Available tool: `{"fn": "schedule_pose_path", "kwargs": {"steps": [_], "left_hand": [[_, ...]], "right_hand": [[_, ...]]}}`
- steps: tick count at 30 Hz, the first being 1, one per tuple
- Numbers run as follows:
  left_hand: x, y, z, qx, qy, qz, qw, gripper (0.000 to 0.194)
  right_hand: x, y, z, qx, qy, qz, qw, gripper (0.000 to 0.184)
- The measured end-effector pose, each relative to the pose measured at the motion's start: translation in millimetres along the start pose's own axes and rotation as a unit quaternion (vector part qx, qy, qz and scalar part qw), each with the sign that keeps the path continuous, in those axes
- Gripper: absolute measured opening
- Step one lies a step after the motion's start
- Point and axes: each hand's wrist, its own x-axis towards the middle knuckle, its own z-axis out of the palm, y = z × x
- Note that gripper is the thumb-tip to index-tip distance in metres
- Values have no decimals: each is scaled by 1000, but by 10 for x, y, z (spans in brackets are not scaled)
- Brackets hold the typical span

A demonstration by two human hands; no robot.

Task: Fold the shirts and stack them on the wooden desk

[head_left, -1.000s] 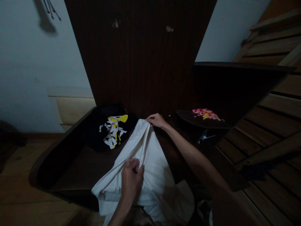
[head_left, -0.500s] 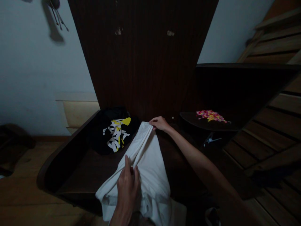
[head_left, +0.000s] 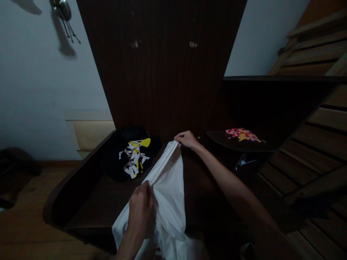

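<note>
A white garment (head_left: 169,191) is stretched over the dark wooden seat and hangs down toward me; its exact kind is unclear in the dim light. With my right hand (head_left: 187,139) I pinch its far end. Closer in, my left hand (head_left: 141,207) is closed on the same folded edge, so the cloth runs taut between the two. To the left of the garment lies a crumpled black piece of clothing (head_left: 130,155) with a white and yellow print. The near part of the white cloth is partly hidden behind my left hand and forearm.
A tall dark wooden panel (head_left: 162,79) rises behind the seat, whose curved side (head_left: 51,202) stands at left. On the right, a small rounded shelf (head_left: 225,142) bears a heap of pink and yellow bits (head_left: 242,134). Wooden slats (head_left: 314,144) lean beyond it.
My left hand, earlier lying on the cloth with a finger stretched out, has closed on the folded edge. The cloth is now pulled tighter and narrower. My right hand keeps its pinch.
</note>
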Motion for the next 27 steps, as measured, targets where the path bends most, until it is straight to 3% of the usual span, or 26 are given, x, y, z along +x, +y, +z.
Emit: {"fn": "schedule_pose_path", "kwargs": {"steps": [4, 8, 10, 13, 17, 20, 25, 27], "left_hand": [[323, 8, -214, -17, -7, 24, 1000, 26], [768, -9, -424, -12, -28, 50, 998, 24], [974, -18, -502, -7, -32, 70, 997, 24], [1228, -11, -593, 3, -40, 81, 996, 26], [1511, 38, -713, 26, -54, 94, 994, 27], [1743, 89, -813, 40, -80, 121, 989, 26], [2137, 183, -911, 100, -182, 175, 962, 14], [2246, 214, -904, 120, -175, 187, 959, 13]], "right_hand": [[27, -104, -264, 46, 23, 11, 999, 12], [-34, -223, -591, 128, -16, 46, 991, 10], [-86, -269, -726, 136, -29, 37, 990, 18], [-143, -308, -850, 64, 3, 22, 998, 31], [-169, -326, -936, -42, 71, -14, 997, 30], [-184, -356, -1026, -64, 96, -57, 992, 30], [-209, -465, -1176, -89, 127, -112, 982, 29], [-206, -507, -1203, -105, 146, -135, 974, 27]]}}
